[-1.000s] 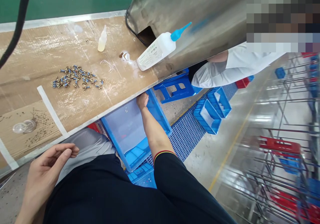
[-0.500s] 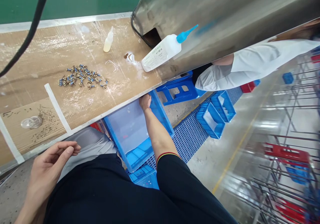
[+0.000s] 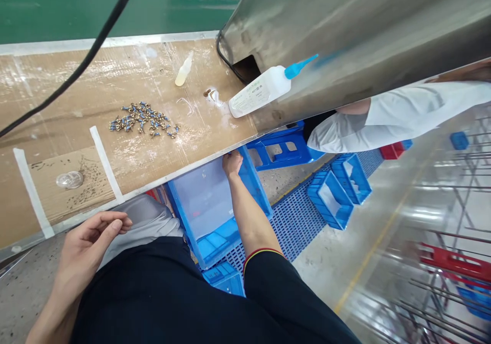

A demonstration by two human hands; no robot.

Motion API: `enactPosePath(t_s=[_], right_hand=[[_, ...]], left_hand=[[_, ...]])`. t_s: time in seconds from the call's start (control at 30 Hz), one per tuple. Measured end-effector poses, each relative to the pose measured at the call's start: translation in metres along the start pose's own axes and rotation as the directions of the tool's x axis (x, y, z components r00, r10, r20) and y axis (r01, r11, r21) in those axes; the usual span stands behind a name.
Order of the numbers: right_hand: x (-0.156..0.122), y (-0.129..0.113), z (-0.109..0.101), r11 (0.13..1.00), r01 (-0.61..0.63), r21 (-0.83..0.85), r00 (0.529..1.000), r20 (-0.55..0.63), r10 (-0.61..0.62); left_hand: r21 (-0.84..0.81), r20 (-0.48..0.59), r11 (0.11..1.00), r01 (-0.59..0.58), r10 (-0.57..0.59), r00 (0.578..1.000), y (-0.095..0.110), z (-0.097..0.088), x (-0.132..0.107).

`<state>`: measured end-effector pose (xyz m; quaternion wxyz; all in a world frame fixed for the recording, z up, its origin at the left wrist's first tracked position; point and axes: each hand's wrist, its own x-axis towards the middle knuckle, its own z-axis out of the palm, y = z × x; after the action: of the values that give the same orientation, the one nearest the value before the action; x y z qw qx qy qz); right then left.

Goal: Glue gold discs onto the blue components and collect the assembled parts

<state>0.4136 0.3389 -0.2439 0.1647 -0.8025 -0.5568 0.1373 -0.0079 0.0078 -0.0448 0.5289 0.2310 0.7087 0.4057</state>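
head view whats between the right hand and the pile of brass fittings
In the head view, the metal edge strip and a stretch of scuffed wooden bench top lie between the right hand and the pile of brass fittings.

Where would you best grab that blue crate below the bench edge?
Grip the blue crate by its raised long rim, coming from above. Its far end seems tucked under the bench edge, beside the right hand, so that end looks cramped.

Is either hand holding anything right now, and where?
Left hand: nothing. Right hand: fingers hidden at the bench edge by the blue crate, so cannot tell.
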Motion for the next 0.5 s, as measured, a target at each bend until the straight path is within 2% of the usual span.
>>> enactPosePath(t_s=[0.17,0.23,0.3,0.33,0.4,0.43,0.5], right_hand=[[-0.056,-0.011,-0.045,0.957,0.094,0.275,0.971,-0.239,-0.027],[-0.081,-0.028,-0.059,0.916,0.165,0.365,0.949,-0.313,-0.046],[-0.103,-0.056,-0.072,0.865,0.245,0.437,0.937,-0.337,-0.095],[-0.112,-0.074,-0.077,0.832,0.296,0.47,0.932,-0.331,-0.145],[-0.127,-0.115,-0.086,0.75,0.421,0.511,0.906,-0.276,-0.321],[-0.133,-0.137,-0.089,0.703,0.493,0.513,0.868,-0.235,-0.437],[-0.14,-0.178,-0.092,0.618,0.627,0.473,0.747,-0.14,-0.65]], left_hand=[[-0.083,0.019,0.996,-0.02,0.022,1.0,-0.009,-0.007,0.002],[-0.087,0.046,0.996,-0.032,0.036,0.998,-0.014,-0.01,0.005],[-0.087,0.065,0.995,-0.045,0.051,0.997,-0.015,-0.012,0.007],[-0.093,0.073,0.994,-0.054,0.061,0.995,-0.015,-0.013,0.007],[-0.114,0.088,0.99,-0.079,0.089,0.992,-0.012,-0.013,0.005],[-0.127,0.089,0.988,-0.091,0.102,0.991,-0.011,-0.014,0.003],[-0.152,0.065,0.982,-0.114,0.125,0.99,-0.011,-0.019,-0.003]])
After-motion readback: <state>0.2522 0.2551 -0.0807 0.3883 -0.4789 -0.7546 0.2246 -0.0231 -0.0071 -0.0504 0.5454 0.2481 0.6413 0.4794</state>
